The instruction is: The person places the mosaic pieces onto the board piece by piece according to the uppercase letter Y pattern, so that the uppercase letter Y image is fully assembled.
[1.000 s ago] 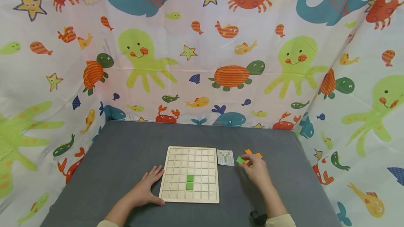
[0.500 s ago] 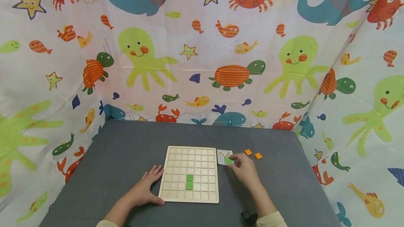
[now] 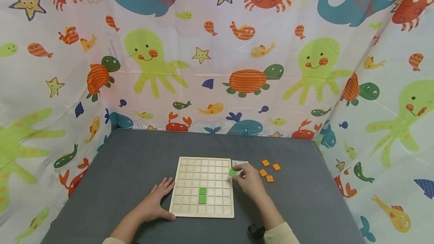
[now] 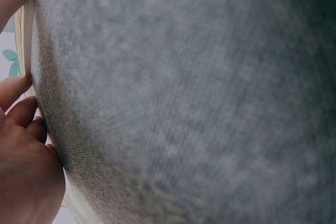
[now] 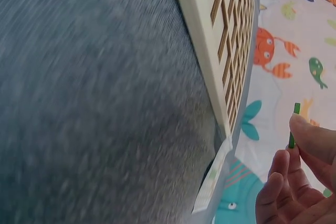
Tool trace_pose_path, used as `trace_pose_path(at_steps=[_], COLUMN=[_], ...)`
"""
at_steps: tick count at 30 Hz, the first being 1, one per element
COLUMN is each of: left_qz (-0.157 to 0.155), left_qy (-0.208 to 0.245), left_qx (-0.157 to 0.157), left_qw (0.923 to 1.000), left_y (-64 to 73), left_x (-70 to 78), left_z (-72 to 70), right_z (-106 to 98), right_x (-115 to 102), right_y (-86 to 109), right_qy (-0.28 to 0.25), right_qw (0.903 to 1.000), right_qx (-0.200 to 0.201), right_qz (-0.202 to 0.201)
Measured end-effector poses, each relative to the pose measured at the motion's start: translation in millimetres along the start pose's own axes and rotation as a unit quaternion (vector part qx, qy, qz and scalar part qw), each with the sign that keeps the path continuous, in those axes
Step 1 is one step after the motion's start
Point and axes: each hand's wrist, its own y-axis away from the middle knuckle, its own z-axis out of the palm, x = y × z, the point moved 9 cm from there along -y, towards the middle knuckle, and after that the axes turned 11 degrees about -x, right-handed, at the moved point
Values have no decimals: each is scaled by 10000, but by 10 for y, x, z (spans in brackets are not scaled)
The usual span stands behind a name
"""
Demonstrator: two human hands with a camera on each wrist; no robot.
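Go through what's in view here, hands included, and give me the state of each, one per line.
Grid board: flat on the table, two cells filled
Two green tiles: set in adjoining cells of one column
Left hand: fingers spread, touching the board's left edge
Right hand: pinching a third green tile
Third green tile: held, not set in a cell
Four orange tiles: loose on the table
Pattern card: partly hidden by the right hand

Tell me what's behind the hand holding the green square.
The far edge of a small gridded card shows. The right hand, pinching the green square, covers most of the rest, so its full pattern cannot be seen.
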Motion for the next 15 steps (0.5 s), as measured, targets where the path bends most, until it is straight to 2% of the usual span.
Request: trace_pose_path(at_steps=[8,15], left_qz=[-105,-160], left_qy=[12,41], left_qx=[29,-39], left_qw=[9999,9999], left_y=[2,-13], left_x=[-27,-18], left_z=[-5,1], right_z=[157,273], right_x=[-171,-209], right_y=[-52,-63], right_qy=[-6,-47], right_qw=[9993,9988], right_qx=[-151,-376], right_qz=[-331,-310])
